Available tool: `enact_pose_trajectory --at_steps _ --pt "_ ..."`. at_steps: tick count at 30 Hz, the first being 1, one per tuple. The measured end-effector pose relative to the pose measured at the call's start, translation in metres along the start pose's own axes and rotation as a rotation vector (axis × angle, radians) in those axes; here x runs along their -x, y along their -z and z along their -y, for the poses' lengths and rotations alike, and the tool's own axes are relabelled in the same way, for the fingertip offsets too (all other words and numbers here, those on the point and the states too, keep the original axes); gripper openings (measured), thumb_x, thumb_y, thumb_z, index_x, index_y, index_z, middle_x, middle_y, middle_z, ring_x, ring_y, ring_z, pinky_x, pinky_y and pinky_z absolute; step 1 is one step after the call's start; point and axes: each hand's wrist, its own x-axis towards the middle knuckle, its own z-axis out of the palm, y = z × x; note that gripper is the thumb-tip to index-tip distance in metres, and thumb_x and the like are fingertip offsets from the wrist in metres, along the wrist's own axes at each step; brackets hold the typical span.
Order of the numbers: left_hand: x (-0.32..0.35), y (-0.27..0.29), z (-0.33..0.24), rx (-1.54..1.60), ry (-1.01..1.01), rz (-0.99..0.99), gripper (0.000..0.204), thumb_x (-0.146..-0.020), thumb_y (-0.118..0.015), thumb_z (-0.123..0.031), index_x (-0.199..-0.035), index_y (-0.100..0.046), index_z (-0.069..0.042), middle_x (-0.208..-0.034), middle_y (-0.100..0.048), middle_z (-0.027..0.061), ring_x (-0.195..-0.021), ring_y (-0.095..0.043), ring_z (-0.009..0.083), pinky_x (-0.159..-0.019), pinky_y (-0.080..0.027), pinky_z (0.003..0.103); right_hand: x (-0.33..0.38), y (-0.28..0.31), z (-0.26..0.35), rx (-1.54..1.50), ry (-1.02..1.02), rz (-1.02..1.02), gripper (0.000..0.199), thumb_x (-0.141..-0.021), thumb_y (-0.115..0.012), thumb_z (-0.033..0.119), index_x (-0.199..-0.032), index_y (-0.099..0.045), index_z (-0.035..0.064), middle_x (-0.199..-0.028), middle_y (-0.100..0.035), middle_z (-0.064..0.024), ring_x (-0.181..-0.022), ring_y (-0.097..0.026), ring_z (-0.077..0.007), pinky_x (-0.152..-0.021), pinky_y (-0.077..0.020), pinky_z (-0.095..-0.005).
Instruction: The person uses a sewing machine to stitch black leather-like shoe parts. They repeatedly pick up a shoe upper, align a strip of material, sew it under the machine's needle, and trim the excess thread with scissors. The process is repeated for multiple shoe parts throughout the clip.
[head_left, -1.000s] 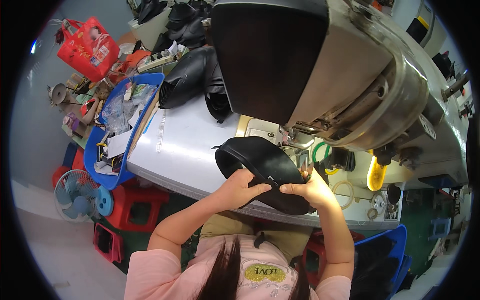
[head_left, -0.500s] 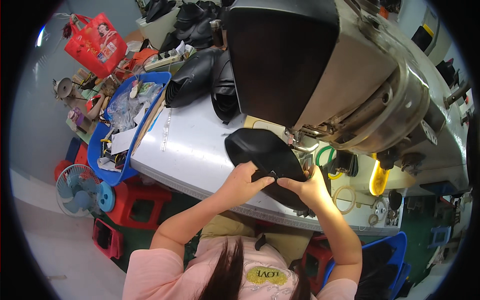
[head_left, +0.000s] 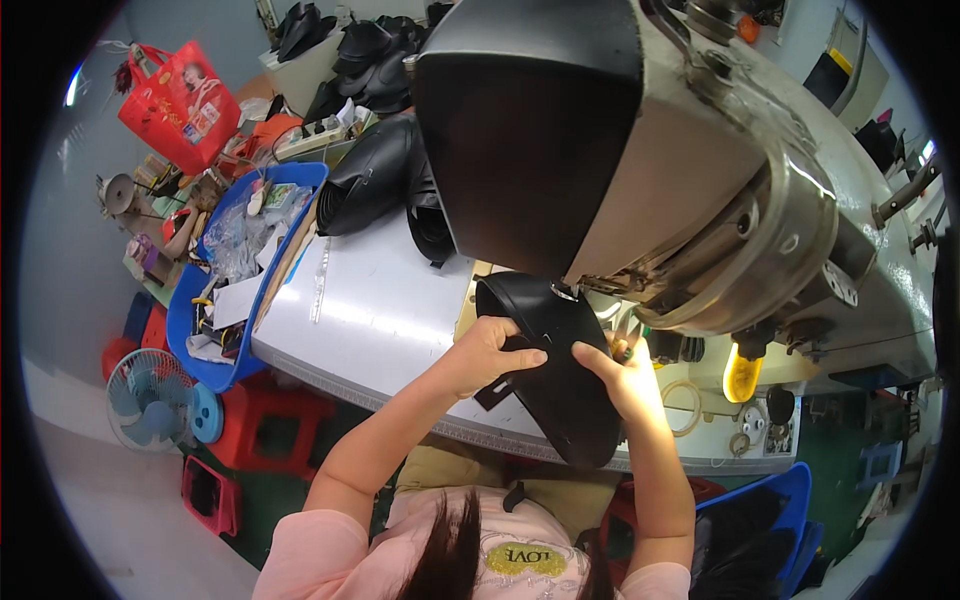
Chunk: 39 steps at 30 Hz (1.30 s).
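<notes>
A black leather-like piece (head_left: 562, 385) with a smooth, curved surface stretches from under the sewing machine (head_left: 545, 130) towards me, past the table's front edge. My left hand (head_left: 488, 358) grips its left side, thumb on top and fingers hidden beneath. On the right side my right hand (head_left: 622, 378) pinches it, the thumb lying on the surface. Something small and shiny shows by the right fingers, too unclear to name. A dark strap-like end (head_left: 494, 393) sticks out below my left hand. The piece's far end lies close to the machine's needle area, which is partly hidden.
Rolled black pieces (head_left: 372, 175) lie on the white table (head_left: 375, 300) behind my left hand. A blue basket (head_left: 262, 300) of plastic bags and scraps stands left. A yellow lamp (head_left: 743, 372) glows at right. Red stools (head_left: 262, 420) and a fan (head_left: 152, 400) are on the floor.
The black piece has been turned and its near end now reaches closer to me. My thumbs, nearly together before, are farther apart. The whole view has shifted slightly.
</notes>
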Motion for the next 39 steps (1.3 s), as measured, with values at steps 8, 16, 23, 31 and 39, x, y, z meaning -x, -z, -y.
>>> enact_pose_trajectory --at_steps 8,16,23,31,39 --pt "-0.048 0.02 -0.039 -0.078 0.157 0.192 0.031 -0.073 -0.069 -0.005 -0.101 -0.06 0.004 -0.092 -0.063 0.0085 -0.085 -0.059 0.0144 -0.079 -0.047 0.026 0.002 -0.01 -0.012 -0.29 0.179 -0.102 0.019 -0.079 -0.064 0.009 -0.095 -0.06 -0.0003 -0.091 -0.062 -0.0087 -0.08 -0.057 -0.0175 -0.073 -0.0437 -0.029" --pt "-0.06 0.011 -0.1 -0.475 0.08 0.138 0.044 -0.069 -0.073 -0.007 -0.11 -0.057 0.0 -0.104 -0.061 0.0098 -0.097 -0.056 0.0179 -0.088 -0.043 0.029 0.004 -0.032 -0.018 -0.569 0.09 -0.325 0.021 -0.079 -0.067 0.011 -0.086 -0.047 0.0064 -0.08 -0.051 0.0004 -0.075 -0.05 -0.0074 -0.075 -0.042 -0.0231" --pt "-0.07 0.022 -0.093 -0.443 0.035 0.185 0.044 -0.069 -0.073 -0.007 -0.11 -0.057 -0.001 -0.104 -0.061 0.0099 -0.098 -0.056 0.0179 -0.088 -0.042 0.029 0.001 -0.034 -0.022 -0.592 0.163 -0.297 0.014 -0.082 -0.063 0.009 -0.083 -0.049 0.0084 -0.079 -0.051 0.0013 -0.073 -0.049 -0.0069 -0.07 -0.042 -0.0226" --pt "-0.072 0.025 -0.091 -0.432 0.023 0.205 0.045 -0.069 -0.074 -0.007 -0.11 -0.057 -0.001 -0.104 -0.061 0.01 -0.098 -0.056 0.018 -0.088 -0.042 0.029 0.0 -0.025 -0.03 -0.507 0.209 -0.152 0.037 -0.086 -0.059 0.01 -0.118 -0.044 -0.0017 -0.115 -0.052 -0.0086 -0.104 -0.049 -0.0166 -0.091 -0.0368 -0.0269" --pt "-0.075 0.023 -0.095 -0.437 0.013 0.227 0.045 -0.069 -0.074 -0.007 -0.11 -0.057 -0.001 -0.105 -0.061 0.0101 -0.099 -0.056 0.0181 -0.089 -0.042 0.029 -0.008 -0.019 -0.037 -0.31 0.236 -0.269 0.037 -0.086 -0.062 0.019 -0.111 -0.047 -0.003 -0.096 -0.059 -0.0074 -0.085 -0.056 -0.0149 -0.075 -0.0437 -0.0262"
